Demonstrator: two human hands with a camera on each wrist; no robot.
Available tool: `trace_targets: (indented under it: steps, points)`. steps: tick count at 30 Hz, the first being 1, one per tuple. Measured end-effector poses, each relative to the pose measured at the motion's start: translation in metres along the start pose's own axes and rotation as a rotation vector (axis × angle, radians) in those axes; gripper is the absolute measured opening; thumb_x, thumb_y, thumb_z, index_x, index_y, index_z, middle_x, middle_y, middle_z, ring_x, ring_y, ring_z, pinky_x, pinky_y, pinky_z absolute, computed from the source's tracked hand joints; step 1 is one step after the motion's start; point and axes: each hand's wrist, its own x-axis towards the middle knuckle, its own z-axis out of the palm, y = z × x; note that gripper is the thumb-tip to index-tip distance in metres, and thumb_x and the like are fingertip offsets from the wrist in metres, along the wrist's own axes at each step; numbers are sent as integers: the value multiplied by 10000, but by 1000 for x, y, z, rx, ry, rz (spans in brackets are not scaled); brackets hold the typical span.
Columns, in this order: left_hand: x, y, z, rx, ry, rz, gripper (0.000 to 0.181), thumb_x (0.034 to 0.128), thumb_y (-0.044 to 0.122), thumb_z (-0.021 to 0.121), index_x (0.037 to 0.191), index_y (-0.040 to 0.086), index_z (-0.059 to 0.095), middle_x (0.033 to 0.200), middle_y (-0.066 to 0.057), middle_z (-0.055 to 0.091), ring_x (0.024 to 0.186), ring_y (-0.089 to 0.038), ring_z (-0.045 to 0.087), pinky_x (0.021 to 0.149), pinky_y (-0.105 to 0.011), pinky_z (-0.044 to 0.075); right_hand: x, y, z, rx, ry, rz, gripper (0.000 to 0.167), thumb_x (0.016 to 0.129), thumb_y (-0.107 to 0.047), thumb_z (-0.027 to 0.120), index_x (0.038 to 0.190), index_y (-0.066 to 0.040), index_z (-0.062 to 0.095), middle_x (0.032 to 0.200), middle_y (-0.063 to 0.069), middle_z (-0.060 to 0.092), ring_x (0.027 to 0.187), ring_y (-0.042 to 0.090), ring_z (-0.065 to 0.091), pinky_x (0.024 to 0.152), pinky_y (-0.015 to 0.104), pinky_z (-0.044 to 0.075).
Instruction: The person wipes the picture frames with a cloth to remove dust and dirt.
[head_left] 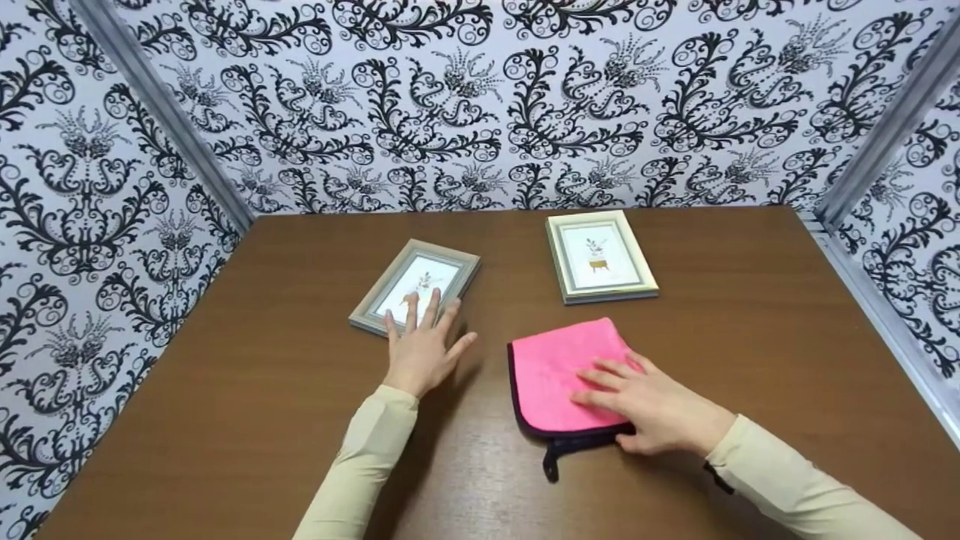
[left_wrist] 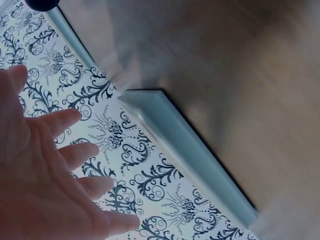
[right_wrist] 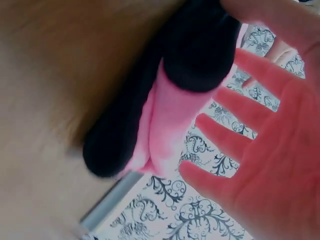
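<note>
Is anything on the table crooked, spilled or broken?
A bit crooked, yes: the left picture frame lies more slanted than the right picture frame, so they don't line up. The folded pink cloth looks askew too, its black loop poking out. I see nothing spilled or broken.

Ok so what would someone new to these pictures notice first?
Probably the pink cloth, folded on the brown table beneath the right hand. The black-and-white patterned walls at the back and sides would likely compete with it. Then come the left frame, under the left hand, and the right frame, farther back.
</note>
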Motion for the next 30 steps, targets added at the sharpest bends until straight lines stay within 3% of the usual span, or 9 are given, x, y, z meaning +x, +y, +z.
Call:
trace_targets:
  steps: [5, 10, 16, 20, 24, 30]
  points:
    - [4, 8, -3, 9, 3, 20, 648, 950, 585, 431, 1488, 226, 389, 1580, -71, 204, 1450, -334, 43, 1084, -647, 11, -1, -2, 6, -100, 29, -13, 775, 600, -111, 800, 1334, -167, 557, 1347, 187, 522, 1207, 411, 493, 955, 604, 377]
    - [9, 17, -3, 25, -10, 48, 628, 951, 567, 450, 1428, 160, 481, 1533, -134, 312, 1438, -365, 116, 1100, -621, 53, 8, -4, 16, -239, 124, -29, 625, 650, -33, 760, 1234, -168, 583, 1188, 154, 560, 1026, 396, 553, 806, 528, 469]
    - [16, 29, -3, 61, -18, 77, 617, 950, 577, 442, 1321, 104, 580, 1453, -150, 435, 1408, -388, 220, 1100, -613, 114, 17, -11, 22, -355, 178, 0, 452, 691, -75, 749, 1085, -192, 561, 971, 105, 527, 787, 343, 556, 621, 458, 456]
    - [21, 36, -3, 86, -13, 105, 616, 956, 576, 430, 1288, 84, 599, 1404, -146, 493, 1390, -395, 263, 1099, -604, 142, 24, -15, 19, -385, 164, 7, 359, 744, -58, 730, 1031, -162, 543, 892, 94, 529, 715, 307, 547, 587, 414, 445]
    - [26, 46, -3, 77, 6, 148, 537, 955, 505, 505, 1232, 61, 625, 1366, -153, 530, 1367, -402, 307, 1091, -586, 196, 30, -13, 11, -386, 154, 16, 307, 744, -49, 716, 998, -146, 573, 851, 72, 568, 725, 277, 560, 611, 384, 450]
    - [39, 63, 0, 58, 17, 223, 356, 911, 332, 630, 1135, 56, 659, 1327, -155, 564, 1345, -395, 356, 1078, -560, 255, 28, 10, -12, -348, 270, 35, 344, 631, 13, 729, 921, -115, 596, 821, 67, 612, 753, 274, 591, 666, 413, 494]
